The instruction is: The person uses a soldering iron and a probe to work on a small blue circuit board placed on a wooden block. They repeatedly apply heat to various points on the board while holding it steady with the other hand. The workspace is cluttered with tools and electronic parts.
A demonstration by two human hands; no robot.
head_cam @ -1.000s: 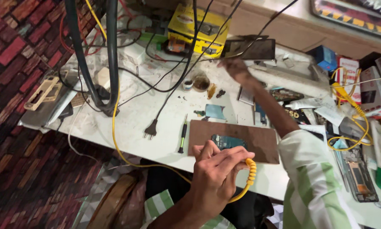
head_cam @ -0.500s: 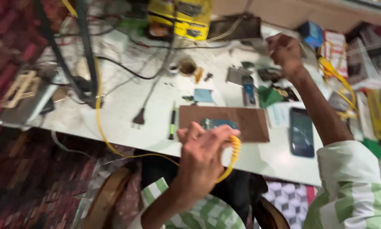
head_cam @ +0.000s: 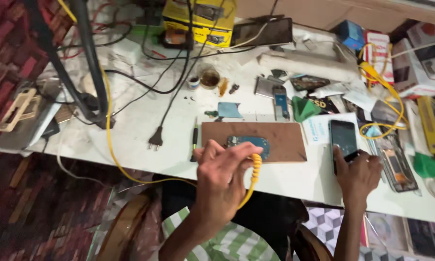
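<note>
Right hand [head_cam: 357,176]: drawn back from the far clutter to the near edge of the black slab-shaped smartphone [head_cam: 343,141], fingertips apparently touching it.
Smartphone: seemingly unmoved on the white table; earlier untouched, now under that hand.

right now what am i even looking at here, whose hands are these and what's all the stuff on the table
This is one picture from a camera worn on a person's head, looking down at their own two bare hands over a white workbench. No machine is involved.

The left hand is closed around the yellow ribbed handle of a tool with a yellow cord trailing off to the left. The right hand rests its fingers on a dark phone lying flat.

Between the hands is a brown mat with a blue circuit board on it. Around it lie a black plug, a yellow box, a tablet, small phone parts and more cables.
</note>
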